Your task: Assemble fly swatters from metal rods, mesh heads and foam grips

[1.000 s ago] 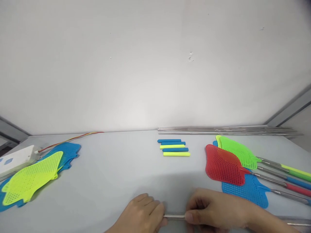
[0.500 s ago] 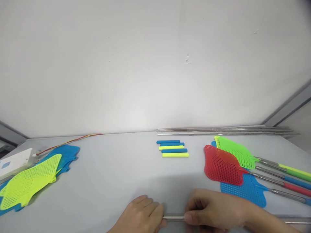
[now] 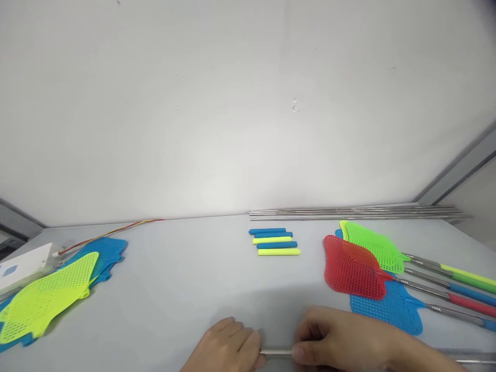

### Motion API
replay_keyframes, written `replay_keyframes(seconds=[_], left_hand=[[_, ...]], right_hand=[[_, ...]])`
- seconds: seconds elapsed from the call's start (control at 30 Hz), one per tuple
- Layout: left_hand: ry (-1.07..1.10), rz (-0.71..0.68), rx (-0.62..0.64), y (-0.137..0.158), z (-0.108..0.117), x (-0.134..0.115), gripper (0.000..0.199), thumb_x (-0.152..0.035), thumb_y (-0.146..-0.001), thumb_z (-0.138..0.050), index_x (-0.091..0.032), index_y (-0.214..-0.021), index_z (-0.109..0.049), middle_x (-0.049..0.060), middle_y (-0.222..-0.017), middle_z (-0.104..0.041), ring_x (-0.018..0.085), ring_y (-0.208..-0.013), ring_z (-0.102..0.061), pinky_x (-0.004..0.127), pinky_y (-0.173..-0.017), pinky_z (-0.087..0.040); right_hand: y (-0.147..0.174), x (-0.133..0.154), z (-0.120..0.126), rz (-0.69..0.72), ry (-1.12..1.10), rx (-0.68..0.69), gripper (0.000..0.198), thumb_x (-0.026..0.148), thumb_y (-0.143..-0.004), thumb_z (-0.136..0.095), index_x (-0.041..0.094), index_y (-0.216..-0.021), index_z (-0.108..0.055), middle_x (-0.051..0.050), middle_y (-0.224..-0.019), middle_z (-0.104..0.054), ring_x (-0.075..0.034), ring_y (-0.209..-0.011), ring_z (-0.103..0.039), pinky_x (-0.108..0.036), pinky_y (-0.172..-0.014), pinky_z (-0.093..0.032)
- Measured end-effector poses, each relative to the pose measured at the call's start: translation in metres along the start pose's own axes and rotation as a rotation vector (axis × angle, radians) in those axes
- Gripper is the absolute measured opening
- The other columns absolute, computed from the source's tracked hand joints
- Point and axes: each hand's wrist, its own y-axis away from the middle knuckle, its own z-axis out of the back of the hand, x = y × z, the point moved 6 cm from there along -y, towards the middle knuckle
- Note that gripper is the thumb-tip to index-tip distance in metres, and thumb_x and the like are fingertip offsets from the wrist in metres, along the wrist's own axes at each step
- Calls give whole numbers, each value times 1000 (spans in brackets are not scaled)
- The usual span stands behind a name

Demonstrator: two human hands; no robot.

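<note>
Low in the view, a thin metal rod (image 3: 276, 353) runs between my two hands. My left hand (image 3: 228, 347) is closed around its left part, covering that end. My right hand (image 3: 333, 336) pinches it between thumb and fingers a short way to the right. More metal rod shows past my right wrist at the lower right edge; whether it is the same piece I cannot tell. Closest to my right hand lie a blue fly swatter (image 3: 387, 312) and a red fly swatter (image 3: 352, 268), both with metal shafts.
Blue and yellow grip sleeves (image 3: 275, 246) lie in a row mid-table. Several metal rods (image 3: 349, 213) rest along the wall. A green fly swatter (image 3: 375, 245) lies at right. Left are a yellow swatter head (image 3: 54, 294), blue ones (image 3: 104, 250) and a wired white box (image 3: 29, 266).
The view has tilted slightly, so the table things sit a little lower in the picture. Both hands keep their hold on the rod with hardly any change.
</note>
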Motion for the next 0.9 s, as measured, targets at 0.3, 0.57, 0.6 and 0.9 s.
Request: replay_keyframes(seconds=[0.3,0.57,0.6,0.9], left_hand=[[22,20,-8,-2,0,1,37,-20,-91,-13,-19,-61,-34,-4,-44,-48,11,-36,-42,24,-41,-28],[33,21,-13,-3,-1,-1,37,-23,-91,-14,-19,-61,-34,-5,-44,-48,11,-35,-42,24,-40,-28],[36,19,-14,-3,-1,-2,37,-24,-91,-14,-19,-60,-33,-5,-43,-48,11,-35,-42,24,-40,-28],[61,9,3,-3,-2,-5,39,-24,-92,-11,-19,-60,-33,-5,-42,-48,10,-33,-41,23,-39,-28]], right_hand=[[-2,1,-2,61,101,-88,25,29,-77,-42,12,-66,-57,5,-46,-38,-3,-40,-30,-15,-35,-18],[-4,1,-6,67,78,-103,24,31,-76,-42,13,-63,-52,5,-48,-33,-4,-41,-27,-16,-35,-17],[-5,2,-6,69,80,-112,24,31,-75,-43,13,-62,-52,5,-48,-32,-4,-42,-27,-16,-35,-18],[-7,2,-10,92,35,-87,25,31,-74,-45,14,-56,-44,5,-49,-28,-4,-43,-24,-16,-36,-17]])
